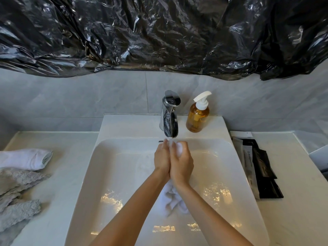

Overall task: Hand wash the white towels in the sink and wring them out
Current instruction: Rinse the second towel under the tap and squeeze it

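Both hands, left [161, 159] and right [181, 164], fingers clamped on towel [174, 199] under tap [169, 119], over sink [113, 174].

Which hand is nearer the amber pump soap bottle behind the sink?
Right. The right hand grips the white towel under the chrome faucet, just below-left of the amber pump soap bottle. The left hand presses against it on the far side.

Open basin room either side of the hands [173, 159] in the sink [106, 174], tap [169, 119] close above fingertips, soap bottle [197, 118] just right of tap, cloths [21, 176] crowding left table [71, 157], black packets [257, 167] lining right rim
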Tool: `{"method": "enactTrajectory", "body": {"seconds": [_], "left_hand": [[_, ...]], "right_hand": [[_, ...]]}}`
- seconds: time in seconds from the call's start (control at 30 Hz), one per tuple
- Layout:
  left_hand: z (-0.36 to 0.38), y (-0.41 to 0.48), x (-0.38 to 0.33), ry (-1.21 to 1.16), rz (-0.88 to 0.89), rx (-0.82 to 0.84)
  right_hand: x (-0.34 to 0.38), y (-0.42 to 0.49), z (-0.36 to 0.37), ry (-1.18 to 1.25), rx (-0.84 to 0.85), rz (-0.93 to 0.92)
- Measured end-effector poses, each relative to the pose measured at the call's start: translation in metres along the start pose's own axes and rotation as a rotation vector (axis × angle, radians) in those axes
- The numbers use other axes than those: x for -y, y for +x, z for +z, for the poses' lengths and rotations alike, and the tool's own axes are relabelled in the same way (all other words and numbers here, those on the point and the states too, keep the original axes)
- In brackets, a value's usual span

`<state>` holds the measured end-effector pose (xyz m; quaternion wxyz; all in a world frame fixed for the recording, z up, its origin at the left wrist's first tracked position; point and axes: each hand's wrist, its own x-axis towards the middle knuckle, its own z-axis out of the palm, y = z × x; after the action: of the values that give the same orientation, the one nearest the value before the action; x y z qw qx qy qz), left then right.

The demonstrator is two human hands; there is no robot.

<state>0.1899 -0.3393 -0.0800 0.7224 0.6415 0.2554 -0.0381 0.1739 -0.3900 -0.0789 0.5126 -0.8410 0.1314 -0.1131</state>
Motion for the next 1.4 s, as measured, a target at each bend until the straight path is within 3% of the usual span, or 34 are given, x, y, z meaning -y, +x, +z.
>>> {"method": "enactTrajectory", "body": {"seconds": [0.2, 0.3, 0.5, 0.6, 0.67, 0.77, 0.93, 1.0, 1.1, 1.27, 1.4], "left_hand": [[-0.003, -0.005, -0.009, 0.051, -0.022, -0.183], [-0.007, -0.008, -0.016, 0.237, 0.116, -0.247], [-0.033, -0.005, -0.014, 0.448, 0.445, 0.064], [-0.043, -0.005, -0.008, 0.438, 0.437, 0.160], [-0.039, -0.009, -0.007, 0.294, 0.316, 0.208], [-0.022, -0.017, -0.011, 0.107, 0.130, 0.178], [-0.010, -0.010, -0.020, -0.040, -0.060, -0.049], [-0.011, -0.006, -0.022, -0.123, -0.115, -0.072], [-0.009, -0.005, -0.025, -0.093, -0.128, -0.090], [-0.008, -0.007, -0.029, 0.083, -0.081, -0.126], [-0.010, -0.007, -0.028, 0.184, -0.020, -0.199]], "right_hand": [[0.013, 0.011, 0.000, -0.156, 0.083, 0.015], [0.018, 0.022, -0.002, -0.114, 0.185, 0.193], [0.022, 0.045, -0.015, 0.165, 0.361, 0.517], [0.027, 0.053, -0.035, 0.269, 0.453, 0.644], [0.026, 0.054, -0.044, 0.355, 0.547, 0.683], [0.021, 0.054, -0.040, 0.278, 0.530, 0.592], [0.009, 0.020, -0.040, -0.095, 0.477, 0.073], [0.004, 0.004, -0.040, -0.114, 0.463, -0.088], [0.002, 0.001, -0.028, 0.003, 0.348, -0.104], [0.005, 0.009, -0.008, -0.168, 0.051, -0.040], [0.018, 0.023, -0.006, -0.279, 0.070, 0.053]]}}
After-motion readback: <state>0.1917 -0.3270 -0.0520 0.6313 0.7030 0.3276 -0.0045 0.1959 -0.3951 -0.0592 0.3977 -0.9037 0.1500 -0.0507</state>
